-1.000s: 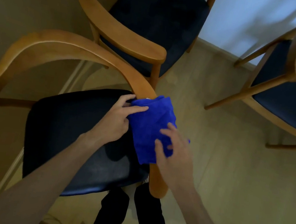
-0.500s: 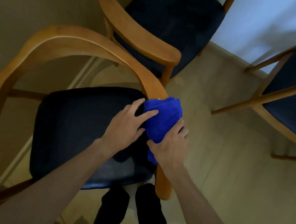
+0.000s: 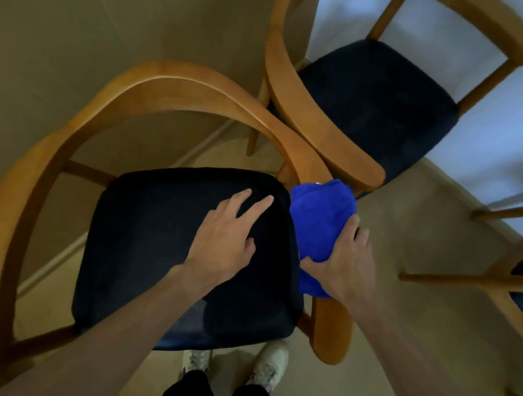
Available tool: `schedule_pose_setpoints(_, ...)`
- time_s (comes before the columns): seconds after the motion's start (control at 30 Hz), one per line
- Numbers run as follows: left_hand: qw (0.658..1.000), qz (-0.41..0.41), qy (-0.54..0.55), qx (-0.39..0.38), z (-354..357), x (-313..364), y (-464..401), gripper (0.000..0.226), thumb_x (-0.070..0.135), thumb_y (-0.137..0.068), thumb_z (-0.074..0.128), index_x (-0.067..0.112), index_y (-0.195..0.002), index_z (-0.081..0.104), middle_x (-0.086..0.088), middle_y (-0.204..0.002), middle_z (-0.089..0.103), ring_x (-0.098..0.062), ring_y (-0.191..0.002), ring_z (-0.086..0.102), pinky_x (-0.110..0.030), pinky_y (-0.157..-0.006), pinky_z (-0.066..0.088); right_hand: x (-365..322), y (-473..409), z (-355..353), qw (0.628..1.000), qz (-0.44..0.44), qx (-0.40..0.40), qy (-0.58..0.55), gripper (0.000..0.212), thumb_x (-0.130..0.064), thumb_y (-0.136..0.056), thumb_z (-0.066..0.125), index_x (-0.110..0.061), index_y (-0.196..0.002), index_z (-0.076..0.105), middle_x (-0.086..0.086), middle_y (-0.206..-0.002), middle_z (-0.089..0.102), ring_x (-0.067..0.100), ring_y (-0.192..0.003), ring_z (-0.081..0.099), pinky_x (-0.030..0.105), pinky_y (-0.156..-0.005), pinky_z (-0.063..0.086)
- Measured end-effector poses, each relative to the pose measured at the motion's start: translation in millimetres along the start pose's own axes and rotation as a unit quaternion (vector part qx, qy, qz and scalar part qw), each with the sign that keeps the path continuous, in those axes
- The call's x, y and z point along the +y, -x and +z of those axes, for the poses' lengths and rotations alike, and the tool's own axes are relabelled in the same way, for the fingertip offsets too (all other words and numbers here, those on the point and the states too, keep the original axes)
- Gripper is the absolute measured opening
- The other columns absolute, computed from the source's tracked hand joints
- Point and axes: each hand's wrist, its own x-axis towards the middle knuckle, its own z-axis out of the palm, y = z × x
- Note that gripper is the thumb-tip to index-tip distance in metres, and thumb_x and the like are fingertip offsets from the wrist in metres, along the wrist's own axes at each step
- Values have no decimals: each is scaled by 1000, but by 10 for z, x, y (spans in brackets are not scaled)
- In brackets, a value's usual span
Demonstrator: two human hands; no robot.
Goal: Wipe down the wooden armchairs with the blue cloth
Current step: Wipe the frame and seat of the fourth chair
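The near wooden armchair (image 3: pixel 181 91) has a curved wooden back and arms and a dark seat cushion (image 3: pixel 148 236). The blue cloth (image 3: pixel 319 225) is bunched over this chair's right armrest. My right hand (image 3: pixel 344 265) grips the cloth and presses it onto the armrest. My left hand (image 3: pixel 227 243) lies flat on the seat cushion with fingers spread, holding nothing. The armrest's front end (image 3: pixel 331 336) sticks out below the cloth.
A second armchair (image 3: pixel 322 129) stands just beyond, its armrest close to the cloth. A third armchair (image 3: pixel 508 283) is at the right edge. My feet in pale shoes (image 3: pixel 268 365) are on the beige floor in front of the near seat. White wall at upper right.
My left hand let go of the cloth and moved left onto the seat cushion. My right hand closed over the cloth on the armrest. The view shifted, showing more of the far chair.
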Motion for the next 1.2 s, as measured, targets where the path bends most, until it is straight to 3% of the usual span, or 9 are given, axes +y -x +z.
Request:
schedule_pose_setpoints(0.33,977,-189,-57,76,-629,-981,259,76,24,-88,62,33,-151,20,-5,-151,30,-23,-139,28,-42,-111,30,-766,-467,73,991,-118,-47,38,128,-59,-59,83,-12,-148,4,16,-140,32,34,-123,46,47,-99,48)
schedule_pose_setpoints(0.6,981,-185,-40,46,-553,-1215,183,79,26,-92,56,39,-153,7,-3,-159,19,-22,-148,13,-39,-118,18,-1156,-1110,-297,974,-187,-75,100,124,-46,-66,84,-3,-151,4,21,-142,32,36,-121,47,50,-101,44)
schedule_pose_setpoints(0.77,983,-174,-28,55,-455,-1087,-37,79,24,-92,57,39,-153,8,-5,-158,21,-23,-147,14,-40,-118,18,-1232,-1340,-316,965,-205,-68,150,127,-56,-72,77,-3,-152,-5,23,-147,23,38,-127,42,47,-102,42)
schedule_pose_setpoints(1.03,989,-140,-28,45,-431,-728,-167,82,26,-91,58,39,-152,6,-4,-156,27,-22,-146,17,-40,-117,17,-1203,-1361,-227,965,-205,-23,161,124,-63,-73,71,-3,-152,-3,22,-144,31,35,-123,46,45,-100,46)
schedule_pose_setpoints(1.13,991,-130,-8,27,-454,-658,-140,80,26,-90,59,36,-152,11,-2,-149,36,-21,-140,29,-38,-114,25,-1186,-1163,-218,961,-204,14,188,110,-61,-83,63,-7,-154,-1,24,-151,27,38,-132,40,48,-107,41)
schedule_pose_setpoints(1.2,991,-129,23,-6,-482,-594,-130,78,26,-89,61,33,-152,15,-1,-141,44,-19,-129,42,-37,-107,36,-1155,-915,-218,950,-249,52,180,87,-46,-90,62,-9,-155,16,22,-157,24,41,-142,29,54,-112,34)
